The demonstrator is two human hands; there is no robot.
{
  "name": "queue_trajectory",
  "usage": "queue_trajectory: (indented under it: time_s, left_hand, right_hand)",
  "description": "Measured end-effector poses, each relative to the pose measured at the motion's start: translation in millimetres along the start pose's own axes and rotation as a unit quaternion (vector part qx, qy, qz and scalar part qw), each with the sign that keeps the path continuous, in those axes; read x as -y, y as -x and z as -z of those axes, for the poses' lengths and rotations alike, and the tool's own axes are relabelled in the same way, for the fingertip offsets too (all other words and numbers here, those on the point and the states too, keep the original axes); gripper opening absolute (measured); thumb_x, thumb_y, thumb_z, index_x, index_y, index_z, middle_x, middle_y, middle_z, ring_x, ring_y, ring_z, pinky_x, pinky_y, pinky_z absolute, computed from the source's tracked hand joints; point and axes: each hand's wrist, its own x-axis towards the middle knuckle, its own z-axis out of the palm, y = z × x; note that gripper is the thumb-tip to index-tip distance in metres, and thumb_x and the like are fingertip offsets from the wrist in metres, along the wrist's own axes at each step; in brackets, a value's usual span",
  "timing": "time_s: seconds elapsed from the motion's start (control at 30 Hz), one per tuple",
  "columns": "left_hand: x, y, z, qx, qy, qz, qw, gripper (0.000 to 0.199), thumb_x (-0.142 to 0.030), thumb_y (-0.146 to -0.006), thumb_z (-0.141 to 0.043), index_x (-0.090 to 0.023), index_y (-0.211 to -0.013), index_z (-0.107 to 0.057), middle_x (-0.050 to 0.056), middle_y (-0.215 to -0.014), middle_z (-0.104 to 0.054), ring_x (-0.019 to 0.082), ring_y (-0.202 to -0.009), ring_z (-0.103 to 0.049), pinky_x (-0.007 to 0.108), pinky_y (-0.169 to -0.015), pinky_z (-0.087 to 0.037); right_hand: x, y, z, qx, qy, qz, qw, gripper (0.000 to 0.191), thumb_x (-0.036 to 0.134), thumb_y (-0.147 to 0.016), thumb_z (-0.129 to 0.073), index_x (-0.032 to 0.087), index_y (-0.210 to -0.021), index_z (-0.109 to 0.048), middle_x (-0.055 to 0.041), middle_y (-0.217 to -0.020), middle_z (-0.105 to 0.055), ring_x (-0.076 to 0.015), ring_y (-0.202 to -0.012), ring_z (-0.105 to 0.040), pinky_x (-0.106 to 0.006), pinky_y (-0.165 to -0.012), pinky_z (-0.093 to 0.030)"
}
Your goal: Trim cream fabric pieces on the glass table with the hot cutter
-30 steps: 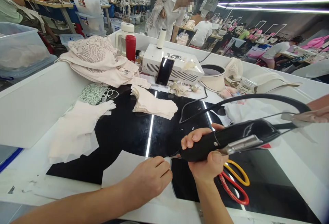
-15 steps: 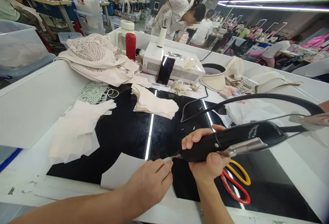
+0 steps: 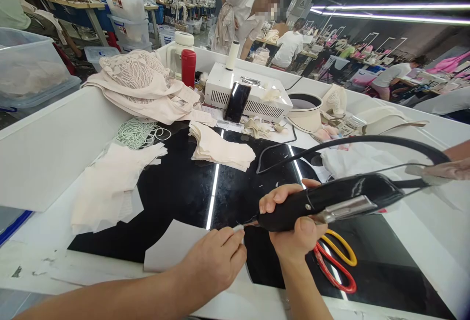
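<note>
My right hand (image 3: pixel 293 217) is wrapped round a black handheld tool (image 3: pixel 338 197) with a metal lever on its side. The tool's thin tip points left, toward my left hand (image 3: pixel 218 256). That hand pinches a small whitish piece (image 3: pixel 238 228), which meets the tip; its exact shape is hard to make out. Under my left hand lies a white sheet (image 3: pixel 172 246) on the black glossy board (image 3: pixel 176 187). Scissors with red and yellow handles (image 3: pixel 336 271) rest just right of my right wrist.
Pale fabric stacks lie at the left (image 3: pixel 106 187) and centre (image 3: pixel 220 148). Behind stand a white box (image 3: pixel 253 89), a phone (image 3: pixel 237 102), a red bottle (image 3: pixel 188 68) and heaped cloth (image 3: pixel 143 89). A black cable arcs at right; another person's hand (image 3: pixel 450 167) is at the right edge.
My hands and the tool stay nearly in place. The hand at the right edge has shifted slightly left, and the person behind the table has straightened up somewhat.
</note>
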Motion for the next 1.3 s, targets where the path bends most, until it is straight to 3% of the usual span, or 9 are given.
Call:
queue_trajectory:
  time_s: [0.9, 1.3]
  left_hand:
    - [0, 1, -2.4, 0.017, 0.000, 0.000, 1.000, 0.018, -0.007, -0.102, -0.052, -0.011, -0.106, -0.069, 0.011, -0.124, -0.073, 0.021, -0.093, -0.067, 0.031, -0.063, -0.050]
    - [-2, 2, -4.6, -0.004, 0.001, 0.005, 1.000, 0.016, -0.004, -0.099, -0.055, -0.010, -0.106, -0.069, 0.011, -0.119, -0.075, 0.021, -0.090, -0.067, 0.030, -0.060, -0.049]
  right_hand:
    - [2, 3, -4, -0.002, 0.016, -0.002, 1.000, 0.046, 0.045, -0.080, -0.084, 0.029, -0.117, -0.062, 0.0059, -0.077, -0.065, -0.0131, -0.053, -0.059, -0.027, -0.046, -0.053]
    - [3, 6, -9, 0.009, -0.006, 0.004, 1.000, 0.046, 0.044, -0.080, -0.085, 0.029, -0.117, -0.063, 0.0059, -0.077, -0.066, -0.0125, -0.053, -0.059, -0.026, -0.046, -0.053]
